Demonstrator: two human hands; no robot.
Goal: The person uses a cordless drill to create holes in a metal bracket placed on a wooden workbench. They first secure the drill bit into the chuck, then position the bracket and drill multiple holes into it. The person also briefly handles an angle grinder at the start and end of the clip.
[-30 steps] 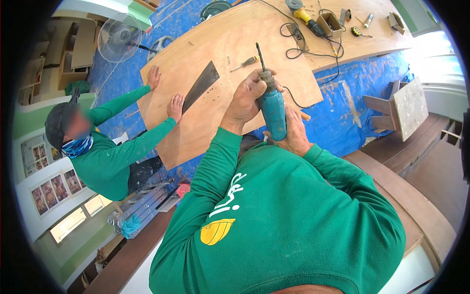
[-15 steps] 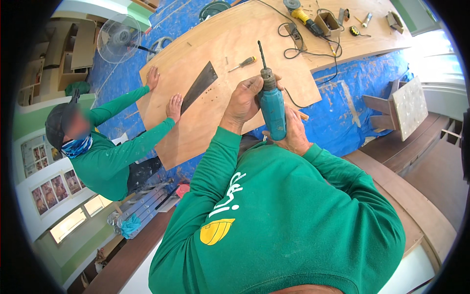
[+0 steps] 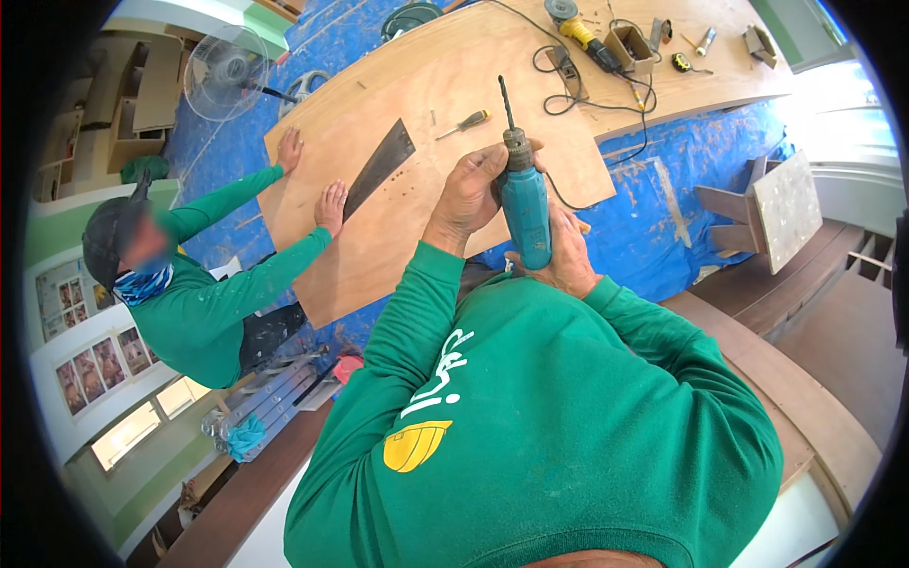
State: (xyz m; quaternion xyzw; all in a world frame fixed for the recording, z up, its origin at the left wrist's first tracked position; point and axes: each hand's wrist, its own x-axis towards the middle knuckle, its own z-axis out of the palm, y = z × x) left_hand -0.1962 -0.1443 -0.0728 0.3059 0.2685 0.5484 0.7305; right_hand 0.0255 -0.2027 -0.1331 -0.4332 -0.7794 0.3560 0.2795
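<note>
A teal power drill (image 3: 526,210) is held up in front of my chest, its long dark bit pointing away from me over the wooden board (image 3: 379,260). My left hand (image 3: 471,192) is closed around the drill's front by the chuck. My right hand (image 3: 569,254) wraps the rear of the body from the right, its fingers partly hidden behind it. Beyond the drill, a screwdriver (image 3: 464,124) with a yellow and black handle lies on the board. A dark tapered blade (image 3: 381,167), like a handsaw's, lies further left.
At the left a co-worker in green (image 3: 204,312) presses both hands on the board. An angle grinder (image 3: 585,43), a small open box (image 3: 632,47), a tape measure (image 3: 684,62) and a looping cord occupy the far right of the wood. Blue sheeting (image 3: 653,208) covers the floor; a stool-like piece (image 3: 784,210) lies tipped at right.
The view has shifted slightly, so the board and the tools on it sit a little further left. Both my hands keep the same hold on the drill.
</note>
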